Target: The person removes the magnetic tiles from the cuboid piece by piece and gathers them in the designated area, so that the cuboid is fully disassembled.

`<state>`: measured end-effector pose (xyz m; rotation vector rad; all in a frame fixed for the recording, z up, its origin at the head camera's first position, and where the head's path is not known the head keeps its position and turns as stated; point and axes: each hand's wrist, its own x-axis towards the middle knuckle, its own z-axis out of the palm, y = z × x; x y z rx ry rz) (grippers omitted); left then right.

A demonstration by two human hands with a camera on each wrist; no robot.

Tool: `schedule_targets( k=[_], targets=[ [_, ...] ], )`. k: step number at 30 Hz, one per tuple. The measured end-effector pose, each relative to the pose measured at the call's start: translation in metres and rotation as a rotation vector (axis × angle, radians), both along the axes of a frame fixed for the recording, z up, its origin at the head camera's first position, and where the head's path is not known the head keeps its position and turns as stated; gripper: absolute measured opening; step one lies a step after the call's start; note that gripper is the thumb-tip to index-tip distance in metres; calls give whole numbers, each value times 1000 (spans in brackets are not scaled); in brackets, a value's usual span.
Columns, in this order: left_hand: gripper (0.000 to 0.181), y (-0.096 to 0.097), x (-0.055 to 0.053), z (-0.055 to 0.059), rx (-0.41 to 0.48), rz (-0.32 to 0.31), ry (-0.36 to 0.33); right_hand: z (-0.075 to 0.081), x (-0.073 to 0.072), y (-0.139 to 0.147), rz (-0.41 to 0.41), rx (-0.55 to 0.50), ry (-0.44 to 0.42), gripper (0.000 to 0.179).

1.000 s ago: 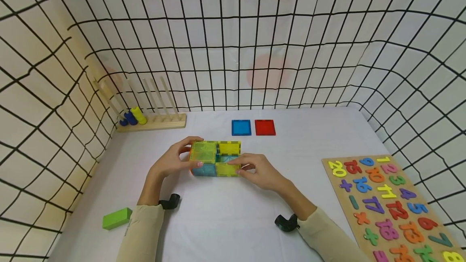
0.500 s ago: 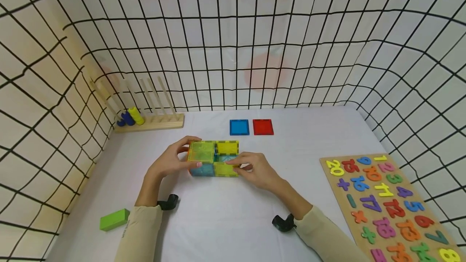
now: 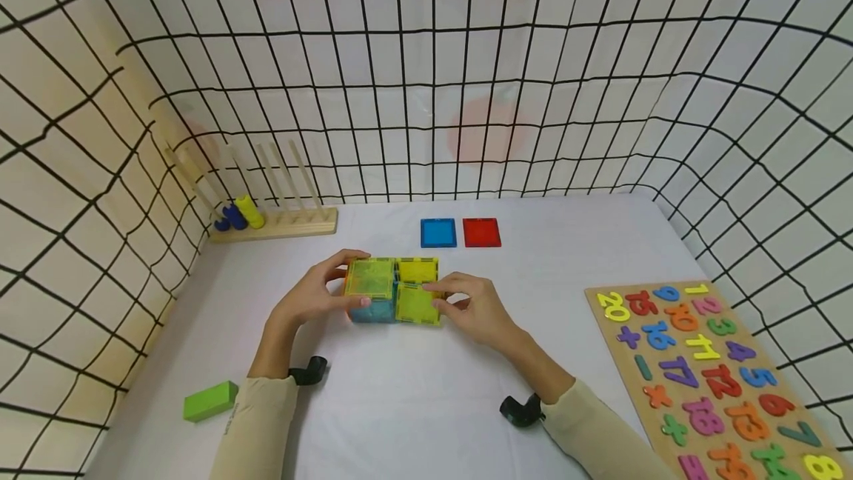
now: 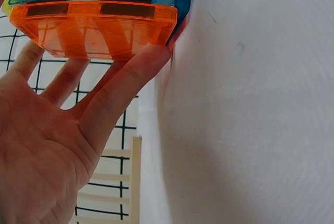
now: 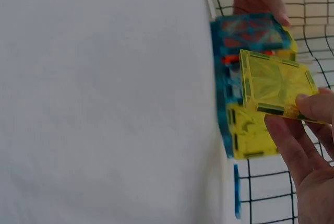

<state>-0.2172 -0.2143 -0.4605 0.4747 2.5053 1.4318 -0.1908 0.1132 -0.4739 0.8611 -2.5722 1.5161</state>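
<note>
My left hand [image 3: 313, 293] grips the left end of a box built of see-through magnetic tiles [image 3: 371, 278], thumb on the front and fingers at the back. That box has a yellow top, a teal front and an orange end tile [image 4: 94, 25]. To its right another yellow tile [image 3: 418, 270] stands at the back. My right hand [image 3: 476, 310] pinches a yellow square magnetic tile [image 5: 279, 83] by its edge, between thumb and fingers. This tile [image 3: 417, 304] leans at the front of the right half, hiding much of the teal base behind it.
Behind the box lie a blue tile [image 3: 437, 232] and a red tile [image 3: 482, 232]. A wooden peg stand [image 3: 293, 223] is at back left, a green block [image 3: 210, 401] at front left. A number board [image 3: 700, 361] lies right. Black mesh [image 3: 433, 87] encloses the table.
The yellow tile in my right hand has changed from upright at the front to tilted, its face turned more upward. My right hand rose slightly with it. The left hand stays on the box.
</note>
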Motion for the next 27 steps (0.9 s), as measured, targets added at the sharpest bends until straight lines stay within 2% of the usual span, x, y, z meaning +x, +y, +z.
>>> schedule_targets(
  k=[7,14,19,27],
  targets=[
    [71,0,1,0,3,-17,9,17,-8,25,-8,-44,-7,29],
    [71,0,1,-2,9,-8,-8,47,-19,56,-88,-47,-118,29],
    [75,-1,1,-2,11,-3,-13,58,-42,85,-163,-14,-171,30],
    [74,-1,1,-1,12,-8,-18,57,-86,133,-337,25,-224,32]
  ],
)
